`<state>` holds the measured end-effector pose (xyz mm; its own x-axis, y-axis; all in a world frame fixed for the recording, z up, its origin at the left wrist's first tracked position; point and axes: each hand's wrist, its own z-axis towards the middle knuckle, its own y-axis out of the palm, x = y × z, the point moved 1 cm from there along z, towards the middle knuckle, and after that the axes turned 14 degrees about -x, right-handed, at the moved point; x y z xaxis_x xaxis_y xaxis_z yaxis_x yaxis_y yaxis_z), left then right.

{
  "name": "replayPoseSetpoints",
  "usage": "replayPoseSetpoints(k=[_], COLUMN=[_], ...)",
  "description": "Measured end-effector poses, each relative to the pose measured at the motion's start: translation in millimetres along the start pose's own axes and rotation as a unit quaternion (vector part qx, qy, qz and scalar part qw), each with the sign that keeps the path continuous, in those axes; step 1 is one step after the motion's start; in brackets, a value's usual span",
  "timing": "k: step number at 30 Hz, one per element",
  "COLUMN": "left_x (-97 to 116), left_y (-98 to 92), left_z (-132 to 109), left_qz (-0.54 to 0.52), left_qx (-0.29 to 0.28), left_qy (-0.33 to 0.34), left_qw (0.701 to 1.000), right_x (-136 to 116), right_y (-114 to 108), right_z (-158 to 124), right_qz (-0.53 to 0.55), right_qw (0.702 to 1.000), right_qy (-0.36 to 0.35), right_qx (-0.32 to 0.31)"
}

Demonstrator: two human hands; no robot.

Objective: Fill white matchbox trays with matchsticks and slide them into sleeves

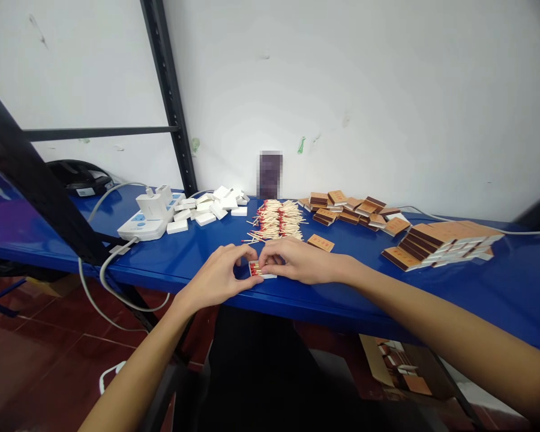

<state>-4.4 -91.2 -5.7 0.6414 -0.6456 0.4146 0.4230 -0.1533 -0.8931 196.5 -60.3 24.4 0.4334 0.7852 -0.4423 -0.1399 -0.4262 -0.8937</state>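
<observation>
A small white matchbox tray holding red-tipped matches lies at the front edge of the blue shelf. My left hand grips the tray's left end, thumb at the near side and fingers at the far side. My right hand is closed over the tray's right part, its fingertips pressed on the matches inside; they hide part of the tray. Just beyond the hands is a large heap of loose matches. One orange-brown matchbox cover lies flat to the right of the heap.
White trays are piled at back left beside a power strip with cables. Matchbox covers lie scattered at back right, near a stacked block of matchboxes. A black shelf post rises on the left. Below stands an open carton.
</observation>
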Motion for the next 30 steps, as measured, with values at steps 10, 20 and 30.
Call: replayPoseSetpoints(k=[10,20,30], left_x=[2,7,8], left_y=[-1.3,-3.5,-0.5], left_z=[-1,-1,-1], left_qz=[0.033,0.095,0.110], left_qx=[-0.044,-0.099,-0.098], left_qy=[0.034,0.068,0.062], left_qw=[0.998,0.988,0.987], right_x=[26,48,-1], right_y=[-13,11,19], right_z=[-56,-90,-75], right_qz=[-0.169,-0.154,-0.062], right_qw=[0.966,0.945,0.985], right_qy=[0.155,0.270,0.146], right_qx=[0.123,0.104,0.067])
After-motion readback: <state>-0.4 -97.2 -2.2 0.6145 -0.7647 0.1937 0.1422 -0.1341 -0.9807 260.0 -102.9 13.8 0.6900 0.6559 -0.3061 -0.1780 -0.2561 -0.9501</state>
